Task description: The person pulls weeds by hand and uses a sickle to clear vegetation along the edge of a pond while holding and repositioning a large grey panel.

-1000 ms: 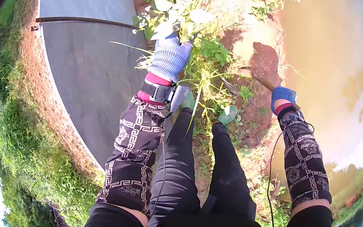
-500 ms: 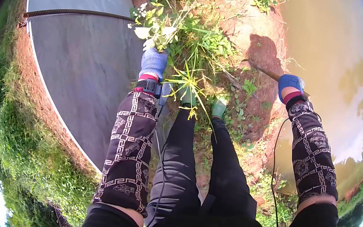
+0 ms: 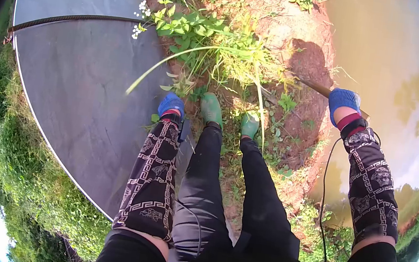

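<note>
My left hand [image 3: 172,105], in a blue glove, is low beside my left green shoe [image 3: 212,109], at the edge of the grey sheet [image 3: 88,76]. Its fingers are bent out of sight, and some leafy stems [image 3: 181,83] show just beyond it. My right hand [image 3: 344,104], also gloved in blue, is closed around the wooden handle of a tool [image 3: 316,86]. The tool's far end reaches toward the grass [image 3: 249,56] on the bank. Long grass blades arch over the ground between my hands.
Muddy water [image 3: 381,53] lies along the right of the reddish earth bank [image 3: 303,112]. A dark rope [image 3: 75,17] crosses the grey sheet. White flowers [image 3: 141,11] stand at the sheet's edge. A black cable [image 3: 323,200] hangs by my right arm.
My left hand has come down and back toward my shoe, and the leafy bunch at its fingers is no longer raised. My right hand has shifted slightly right with the tool.
</note>
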Motion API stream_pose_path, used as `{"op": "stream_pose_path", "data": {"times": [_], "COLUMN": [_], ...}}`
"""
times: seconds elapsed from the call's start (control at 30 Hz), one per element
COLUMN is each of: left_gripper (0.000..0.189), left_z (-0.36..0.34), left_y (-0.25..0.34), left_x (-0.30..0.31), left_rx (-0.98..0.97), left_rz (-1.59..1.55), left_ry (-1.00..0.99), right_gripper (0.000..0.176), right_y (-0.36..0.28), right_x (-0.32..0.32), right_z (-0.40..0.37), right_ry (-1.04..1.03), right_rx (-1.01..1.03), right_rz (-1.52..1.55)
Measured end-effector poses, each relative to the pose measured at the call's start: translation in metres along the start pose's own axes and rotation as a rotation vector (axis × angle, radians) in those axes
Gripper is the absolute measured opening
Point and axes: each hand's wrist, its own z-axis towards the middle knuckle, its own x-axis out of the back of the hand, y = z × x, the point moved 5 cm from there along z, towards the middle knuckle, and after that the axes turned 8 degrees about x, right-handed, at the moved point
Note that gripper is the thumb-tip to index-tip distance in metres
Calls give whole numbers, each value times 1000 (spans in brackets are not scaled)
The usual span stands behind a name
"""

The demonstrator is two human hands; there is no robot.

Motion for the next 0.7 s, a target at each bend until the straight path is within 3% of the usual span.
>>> {"op": "stream_pose_path", "data": {"times": [0.07,0.23,0.27,0.3,0.33,0.4,0.43,0.57,0.7], "left_gripper": [23,21,19,20,22,24,24,24,25], "left_z": [-4,-7,-4,-10,71,55,48,41,81], "left_y": [14,113,133,154,154,196,214,258,278], "left_x": [-6,-49,-62,-67,-146,-145,-136,-94,-38], "left_rx": [-55,-602,-786,-762,-834,-661,-664,-821,-741], "left_rz": [127,555,569,715,353,802,768,452,324], "left_ry": [-19,58,104,266,-147,457,503,418,317], "right_gripper": [16,13,12,10,10,11,11,12,13], "right_y": [3,12,14,14,16,18,19,27,29], "right_x": [-6,-11,-14,-11,-15,-13,-17,-29,-32], "right_z": [3,6,8,6,6,4,5,10,8], "right_ry": [32,119,167,211,235,305,301,212,129], "right_rx": [-5,26,15,24,31,63,61,6,-38], "right_rz": [-6,-54,-48,-38,-49,-6,-2,-12,-40]}}
